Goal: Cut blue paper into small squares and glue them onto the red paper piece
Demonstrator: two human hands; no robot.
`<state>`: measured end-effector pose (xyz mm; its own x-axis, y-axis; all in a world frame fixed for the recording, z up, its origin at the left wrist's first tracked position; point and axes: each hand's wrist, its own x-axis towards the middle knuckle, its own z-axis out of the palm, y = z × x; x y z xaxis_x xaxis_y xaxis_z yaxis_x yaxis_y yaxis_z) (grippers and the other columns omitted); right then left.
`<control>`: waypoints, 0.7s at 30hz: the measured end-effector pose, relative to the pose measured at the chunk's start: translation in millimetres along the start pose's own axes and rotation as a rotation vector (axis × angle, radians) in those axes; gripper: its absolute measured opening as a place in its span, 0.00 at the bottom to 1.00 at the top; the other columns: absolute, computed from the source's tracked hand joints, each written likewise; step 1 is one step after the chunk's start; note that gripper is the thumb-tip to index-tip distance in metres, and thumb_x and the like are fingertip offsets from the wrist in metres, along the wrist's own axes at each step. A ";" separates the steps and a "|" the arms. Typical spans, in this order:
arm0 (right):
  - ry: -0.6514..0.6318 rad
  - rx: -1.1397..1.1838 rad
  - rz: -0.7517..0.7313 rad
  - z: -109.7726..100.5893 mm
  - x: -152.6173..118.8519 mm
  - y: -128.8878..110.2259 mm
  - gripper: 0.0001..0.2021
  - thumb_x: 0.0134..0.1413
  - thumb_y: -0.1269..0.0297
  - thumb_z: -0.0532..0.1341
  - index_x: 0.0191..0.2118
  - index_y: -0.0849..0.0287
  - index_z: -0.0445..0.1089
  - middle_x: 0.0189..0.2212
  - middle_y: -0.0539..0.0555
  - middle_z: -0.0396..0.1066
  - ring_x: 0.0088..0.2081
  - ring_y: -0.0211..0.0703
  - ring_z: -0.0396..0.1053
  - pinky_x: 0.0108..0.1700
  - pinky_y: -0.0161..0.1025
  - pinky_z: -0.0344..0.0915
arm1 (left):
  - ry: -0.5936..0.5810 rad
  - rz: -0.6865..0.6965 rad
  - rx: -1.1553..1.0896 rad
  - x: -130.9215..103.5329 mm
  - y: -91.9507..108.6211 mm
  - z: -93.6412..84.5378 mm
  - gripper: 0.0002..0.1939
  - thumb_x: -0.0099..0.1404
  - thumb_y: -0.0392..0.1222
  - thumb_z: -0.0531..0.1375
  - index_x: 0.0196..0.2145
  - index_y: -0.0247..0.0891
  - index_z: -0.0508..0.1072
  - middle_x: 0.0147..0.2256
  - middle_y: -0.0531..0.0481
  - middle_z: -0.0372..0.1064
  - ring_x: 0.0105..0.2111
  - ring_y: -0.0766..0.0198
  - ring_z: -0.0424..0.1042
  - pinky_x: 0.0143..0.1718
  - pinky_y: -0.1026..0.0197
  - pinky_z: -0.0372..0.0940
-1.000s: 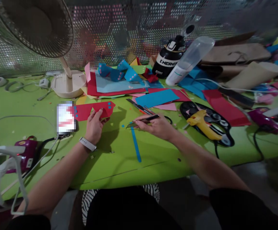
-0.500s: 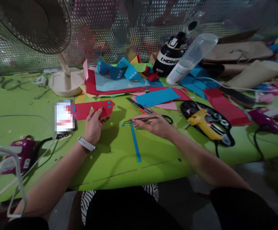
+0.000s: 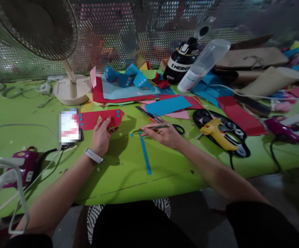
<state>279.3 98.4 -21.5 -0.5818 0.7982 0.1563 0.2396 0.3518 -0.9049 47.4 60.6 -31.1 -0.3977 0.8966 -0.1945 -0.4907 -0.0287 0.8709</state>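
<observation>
My left hand (image 3: 101, 134) is closed on a red paper piece (image 3: 88, 120), thumb on top. Small blue squares sit near both ends of this paper, and a notch shows by my thumb. In my right hand (image 3: 162, 135) is a pair of metal tweezers (image 3: 149, 128), pinched between thumb and fingers, its tips pointing left. Just under the tips lies a tiny blue paper square (image 3: 132, 135). A narrow blue paper strip (image 3: 146, 155) runs from below my right fingers toward the table's front. Whether the tweezers grip anything is too small to tell.
Behind my right hand lie a craft knife (image 3: 149, 113) and black scissor handles (image 3: 179, 129). A yellow glue gun (image 3: 219, 134) rests on a black holder at right. A phone (image 3: 69, 126) and fan (image 3: 73, 89) stand left. Paper sheets and bottles (image 3: 181, 62) line the back.
Both hands keep almost the same place and grip. The view has shifted slightly. The tweezers' tips stay near the tiny blue square.
</observation>
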 end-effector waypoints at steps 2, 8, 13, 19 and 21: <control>-0.012 0.016 0.006 -2.7 1.8 1.3 0.18 0.58 0.50 0.60 0.41 0.60 0.77 0.39 0.58 0.79 0.36 0.49 0.79 0.37 0.45 0.79 | -0.004 0.003 -0.003 0.8 -0.5 -1.0 0.10 0.54 0.44 0.67 0.33 0.39 0.74 0.38 0.48 0.77 0.38 0.59 0.77 0.37 0.58 0.70; -0.109 -0.019 0.032 -9.7 0.9 -6.5 0.16 0.57 0.52 0.62 0.43 0.59 0.77 0.35 0.55 0.80 0.34 0.46 0.79 0.38 0.44 0.79 | 0.009 -0.008 0.002 -1.9 3.0 1.6 0.13 0.52 0.44 0.68 0.33 0.38 0.73 0.35 0.50 0.76 0.34 0.61 0.76 0.38 0.58 0.70; -0.112 -0.006 0.028 -7.9 -2.4 -10.2 0.15 0.57 0.52 0.62 0.42 0.56 0.78 0.37 0.54 0.80 0.36 0.44 0.79 0.41 0.44 0.79 | -0.009 -0.003 0.016 -5.3 5.1 4.7 0.13 0.52 0.45 0.67 0.33 0.38 0.73 0.34 0.51 0.76 0.35 0.61 0.76 0.39 0.57 0.70; -0.030 0.033 0.021 -5.6 2.9 0.1 0.18 0.56 0.49 0.62 0.38 0.60 0.77 0.35 0.57 0.79 0.34 0.49 0.80 0.35 0.44 0.79 | 0.008 -0.019 -0.001 -3.5 2.6 3.7 0.12 0.52 0.44 0.68 0.33 0.38 0.73 0.35 0.50 0.76 0.35 0.61 0.76 0.38 0.58 0.70; -0.004 0.041 0.005 -6.1 3.5 -1.0 0.17 0.56 0.49 0.62 0.37 0.60 0.76 0.35 0.57 0.79 0.34 0.49 0.80 0.34 0.43 0.79 | 0.013 -0.023 -0.008 -3.4 2.1 3.0 0.12 0.52 0.44 0.68 0.33 0.38 0.72 0.37 0.49 0.76 0.37 0.61 0.76 0.38 0.57 0.71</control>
<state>281.7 103.9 -17.7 -0.5838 0.7978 0.1506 0.2106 0.3279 -0.9210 50.1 58.8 -27.2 -0.3959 0.8914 -0.2206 -0.5064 -0.0116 0.8622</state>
